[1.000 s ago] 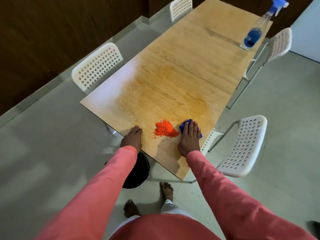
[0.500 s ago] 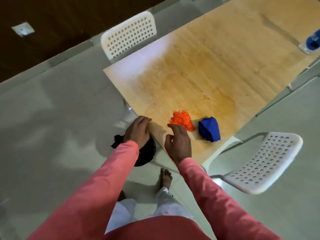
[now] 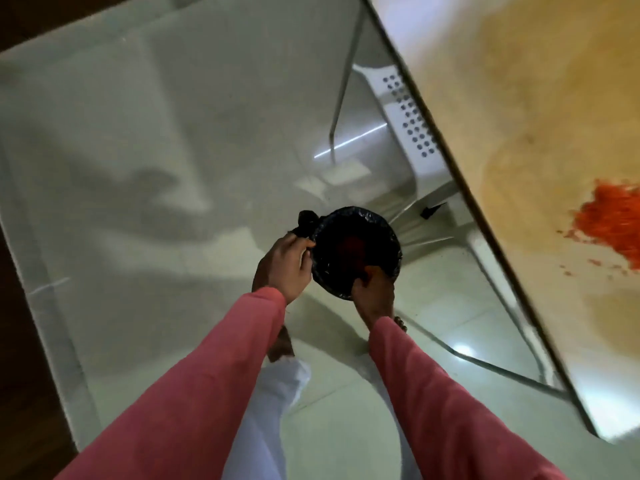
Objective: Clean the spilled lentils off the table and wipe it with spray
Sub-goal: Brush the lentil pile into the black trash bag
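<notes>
A small round bin lined with a black bag [image 3: 356,251] is below the table's edge, over the floor. My left hand [image 3: 282,266] grips its left rim and the knotted bag. My right hand [image 3: 374,287] grips the near rim, fingers curled over it. Some orange lentils lie inside the bin. A heap of orange lentils [image 3: 613,223] sits on the wooden table [image 3: 502,98] at the far right, with stray grains near the edge. The blue cloth and the spray bottle are out of view.
A white perforated chair [image 3: 412,119] stands tucked under the table beyond the bin. Metal table legs [image 3: 341,84] run down to the pale tiled floor [image 3: 156,150]. My feet and white trousers [image 3: 270,393] are below my arms.
My right hand left the table and the lentil heap and came down to the bin. Both hands now hold the bin. The view swung down and left, so cloth and bottle dropped out of sight.
</notes>
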